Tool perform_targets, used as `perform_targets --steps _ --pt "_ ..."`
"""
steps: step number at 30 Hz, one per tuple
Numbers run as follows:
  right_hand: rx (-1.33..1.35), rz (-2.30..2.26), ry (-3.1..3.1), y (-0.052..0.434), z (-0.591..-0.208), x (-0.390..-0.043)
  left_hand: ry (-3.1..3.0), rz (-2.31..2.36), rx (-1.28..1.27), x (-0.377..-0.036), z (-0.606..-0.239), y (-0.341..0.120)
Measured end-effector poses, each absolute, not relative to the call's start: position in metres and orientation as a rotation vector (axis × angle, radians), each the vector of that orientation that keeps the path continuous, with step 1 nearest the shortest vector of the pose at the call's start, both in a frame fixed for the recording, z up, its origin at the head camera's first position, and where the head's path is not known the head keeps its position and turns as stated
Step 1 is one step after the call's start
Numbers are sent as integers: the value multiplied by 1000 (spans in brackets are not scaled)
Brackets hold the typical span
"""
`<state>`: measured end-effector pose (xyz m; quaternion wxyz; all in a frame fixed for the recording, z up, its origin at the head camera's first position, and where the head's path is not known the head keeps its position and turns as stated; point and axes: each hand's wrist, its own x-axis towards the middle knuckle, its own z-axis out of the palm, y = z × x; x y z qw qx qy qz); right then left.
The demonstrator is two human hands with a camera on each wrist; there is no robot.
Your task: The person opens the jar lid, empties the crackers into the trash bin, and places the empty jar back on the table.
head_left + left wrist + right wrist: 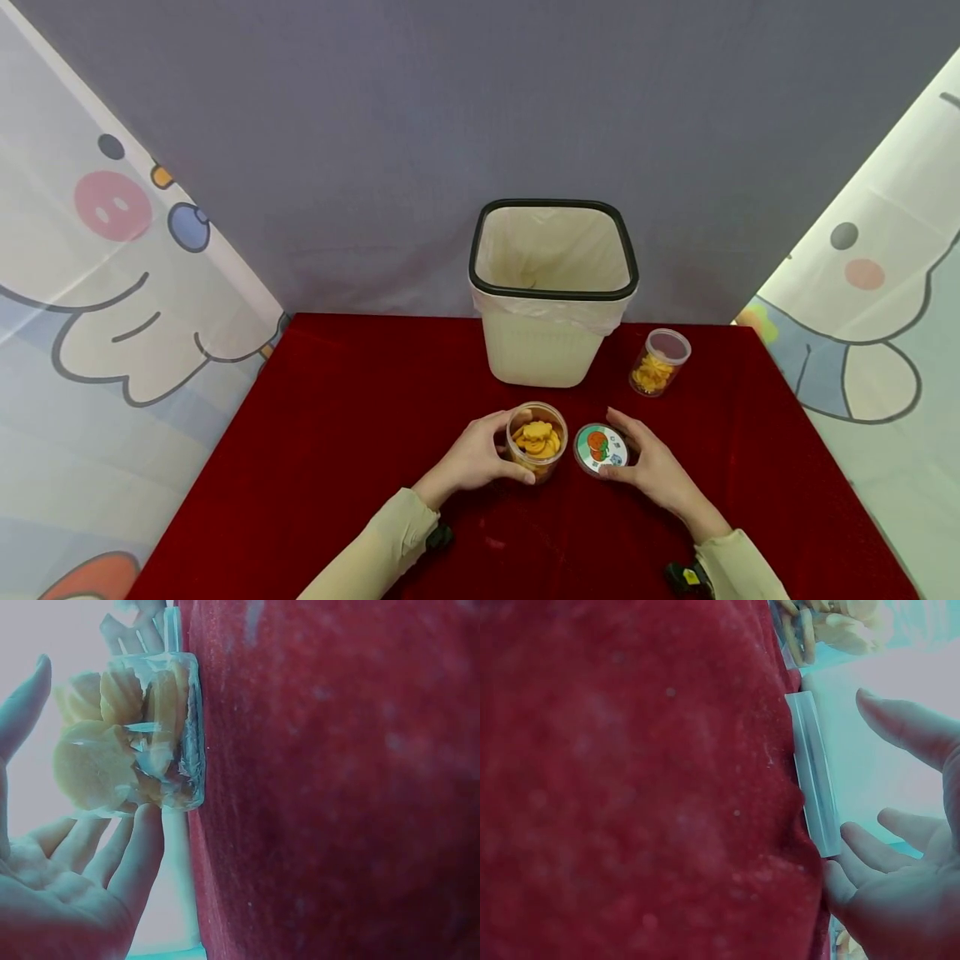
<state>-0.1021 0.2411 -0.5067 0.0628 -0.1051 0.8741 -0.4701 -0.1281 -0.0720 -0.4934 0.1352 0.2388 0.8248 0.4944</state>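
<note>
So the left hand (472, 457) has its fingers (135, 847) and thumb curled loosely round an open clear plastic jar of yellow flower-shaped cookies (536, 442), which stands upright on the red tabletop (337, 433); in the left wrist view the fingertips sit against the lower wall of the jar while the thumb sticks out on the far side, so it's more a cupping hold than a hard squeeze. Just to the right of that jar, the right hand (656, 473) has its fingers (870, 847) spread fairly wide around the jar's round lid (602, 448), which lies flat on the cloth with its printed label facing up. From the head view the thumb and fingertips look like they're at the lid's rim, but in the right wrist view the fingers look slightly off it, so I honestly can't tell if it's actually being pinched or just touched. The lid and the jar sit just beside each other, right between both hands. Further out past the fingers, a cream waste bin (552, 292) with a black rim and a bag liner stands at the back of the tabletop, and off beyond the right hand there's a second small clear jar of cookies (658, 363), also open, well apart from both hands.
</note>
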Motion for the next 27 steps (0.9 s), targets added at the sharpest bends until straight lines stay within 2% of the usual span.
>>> perform_targets --steps 13,27 --pt "-337 -1483 2717 243 -493 -103 2415 1408 682 -126 -492 -71" --pt "-441 -1579 2759 242 -448 -114 2435 1392 664 -123 -493 -70"
